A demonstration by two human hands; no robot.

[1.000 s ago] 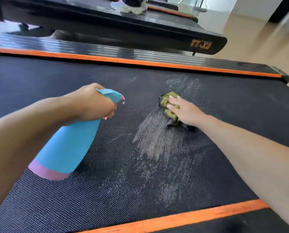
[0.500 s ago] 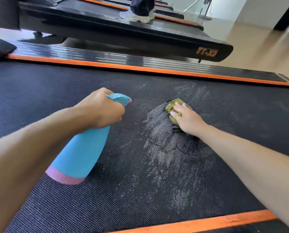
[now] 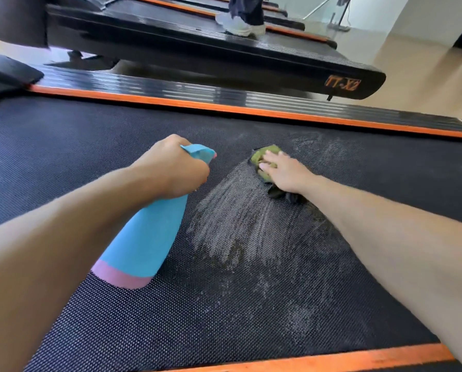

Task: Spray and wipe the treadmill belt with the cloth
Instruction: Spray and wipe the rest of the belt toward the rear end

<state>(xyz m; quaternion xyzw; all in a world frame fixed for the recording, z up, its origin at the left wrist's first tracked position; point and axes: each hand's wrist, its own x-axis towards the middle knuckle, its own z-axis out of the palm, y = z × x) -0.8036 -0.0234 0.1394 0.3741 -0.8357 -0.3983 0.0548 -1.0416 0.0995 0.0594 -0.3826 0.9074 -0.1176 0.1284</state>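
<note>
Black, dimpled treadmill belt [image 3: 76,146] fills the head view, edged by an orange strip [image 3: 224,107] along its far side and another at the near edge. Wet, whitish smears [image 3: 240,210] fan across the middle of the belt, toward the near edge.

At the top of those smears the right hand [image 3: 284,170] lies flat on a green cloth [image 3: 264,157], fingers straight and spread, pressing it onto the belt — a darker fold of the cloth pokes out under the wrist. Just to its left, the left hand [image 3: 173,170] is curled round the neck of a blue spray bottle [image 3: 149,237], which is tilted with its pink base [image 3: 119,275] toward the near edge and its nozzle pointing at the cloth; whether a finger is on the trigger I cannot tell.

Beyond the far orange strip stands a second treadmill [image 3: 251,57] marked "TT-X2", and on it a person's white shoes [image 3: 237,25] — with pale flooring [image 3: 425,76] off to the right.
</note>
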